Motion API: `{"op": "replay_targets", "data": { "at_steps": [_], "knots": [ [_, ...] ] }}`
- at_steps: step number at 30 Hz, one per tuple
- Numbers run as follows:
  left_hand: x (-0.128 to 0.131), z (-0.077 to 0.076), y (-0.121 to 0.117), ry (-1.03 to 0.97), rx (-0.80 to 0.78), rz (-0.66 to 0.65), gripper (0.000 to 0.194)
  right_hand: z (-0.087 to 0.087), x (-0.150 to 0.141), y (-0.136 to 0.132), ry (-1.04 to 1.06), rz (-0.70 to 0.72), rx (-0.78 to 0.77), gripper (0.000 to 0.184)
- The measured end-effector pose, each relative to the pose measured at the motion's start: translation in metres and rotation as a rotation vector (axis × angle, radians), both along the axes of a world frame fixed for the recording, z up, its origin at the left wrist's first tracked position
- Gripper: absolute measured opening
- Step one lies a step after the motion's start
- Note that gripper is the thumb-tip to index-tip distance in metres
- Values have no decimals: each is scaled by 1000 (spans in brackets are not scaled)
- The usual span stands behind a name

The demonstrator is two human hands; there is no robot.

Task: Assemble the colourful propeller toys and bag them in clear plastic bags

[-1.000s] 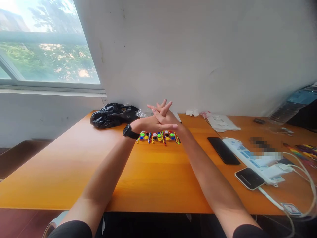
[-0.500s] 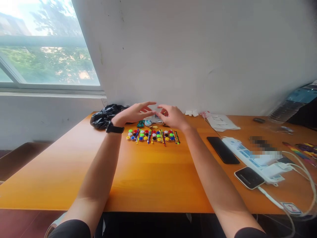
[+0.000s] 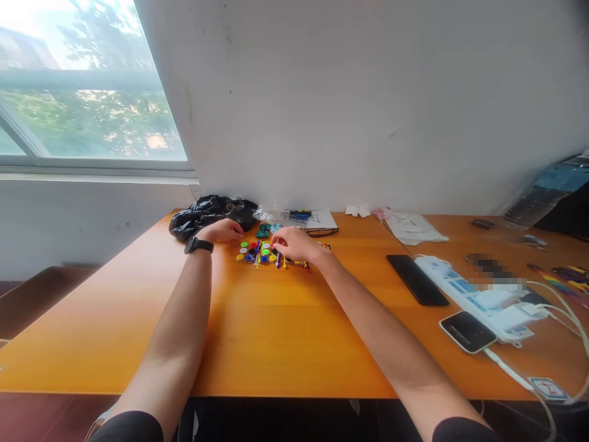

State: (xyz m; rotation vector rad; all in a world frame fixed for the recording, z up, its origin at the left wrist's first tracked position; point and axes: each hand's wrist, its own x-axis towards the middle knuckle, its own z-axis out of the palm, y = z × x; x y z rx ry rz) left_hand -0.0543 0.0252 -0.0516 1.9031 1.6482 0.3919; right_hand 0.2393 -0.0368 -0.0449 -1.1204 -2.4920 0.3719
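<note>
A cluster of small coloured discs and thin coloured sticks [image 3: 256, 252] lies on the orange table [image 3: 276, 331] near the far wall. My right hand [image 3: 297, 244] rests on the right part of the cluster, covering it, with its fingers curled down onto the pieces; what they pinch is hidden. My left hand [image 3: 224, 231], with a black watch [image 3: 199, 245] on the wrist, lies on the table just left of the cluster beside a black plastic bag [image 3: 207, 215], fingers curled in.
A small booklet [image 3: 321, 220] and green and blue bits lie behind the cluster. To the right are papers [image 3: 411, 228], a black phone [image 3: 416, 280], a white power strip [image 3: 469, 298] with cables, a second phone [image 3: 467, 331] and a water bottle [image 3: 543, 196].
Both hands came down from a crossed, raised pose onto the table. The left moved left beside the bag; the right settled on the coloured pieces, some of which have shifted.
</note>
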Motion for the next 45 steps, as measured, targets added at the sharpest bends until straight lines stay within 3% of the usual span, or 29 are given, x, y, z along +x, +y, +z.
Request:
{"op": "replay_targets", "data": {
  "at_steps": [6,13,25,40,45],
  "knots": [
    [3,-2,-9,-114,-71,-64,50,-19,-15,-2,-65,44,90,16],
    [7,4,-14,-117,-97,-101,48,-25,-22,-7,-130,64,95,12],
    [6,4,-15,-135,-94,-120,58,-47,-36,-11,-70,87,152,23],
    [2,3,-14,-111,-120,-87,54,-55,-38,-12,-30,189,160,14],
    [3,11,-19,-34,-60,-83,49,-57,-38,-10,-28,219,170,18]
  ]
}}
